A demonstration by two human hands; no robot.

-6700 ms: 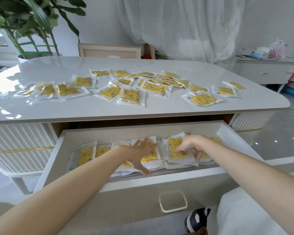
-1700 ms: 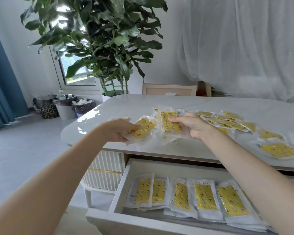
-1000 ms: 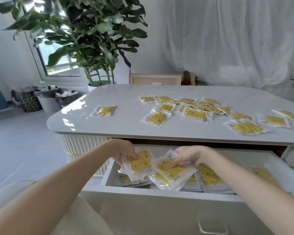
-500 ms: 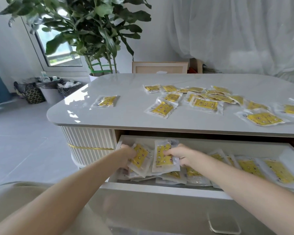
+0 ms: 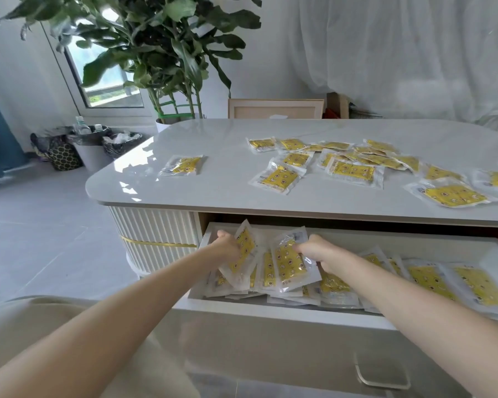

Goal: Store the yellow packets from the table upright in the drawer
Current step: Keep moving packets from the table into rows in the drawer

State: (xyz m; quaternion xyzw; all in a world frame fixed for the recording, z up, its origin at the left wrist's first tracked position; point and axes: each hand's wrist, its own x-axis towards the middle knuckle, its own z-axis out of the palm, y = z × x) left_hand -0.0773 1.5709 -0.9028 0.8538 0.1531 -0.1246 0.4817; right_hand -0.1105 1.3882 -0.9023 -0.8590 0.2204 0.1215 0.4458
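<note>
Yellow packets: two are in hand right now, rest split btwn the worktop (image 5: 230,193) and the open drawer (image 5: 270,310). Left hand (image 5: 227,247) is clamped on one packet (image 5: 240,261) at the drawer's 9 o'clock end, packet tilted w/ its top leaning toward 1 o'clock. Right hand (image 5: 318,252) is closed on a second packet (image 5: 289,261) just beside it, also near upright, slightly tilted. Both sit over a row of packets (image 5: 426,282) already in the drawer, which run toward 3 o'clock and lean back rather than stand straight. To do this step well, imo: seat each bottom edge down btwn its neighbours before letting go, keep the yellow faces fwd, and press the row toward 9 o'clock so nothing slumps; slick plastic will likely slide if dropped loose. Plenty left on the worktop: a lone packet (image 5: 183,165) at approx 10 o'clock, a scattered bunch (image 5: 352,170) from 12 to 2 o'clock, so task is roughly midway at best. Writing: packets show a small dark repeating print on yellow plus a white label strip, but text is too small to read; no brand legible.
</note>
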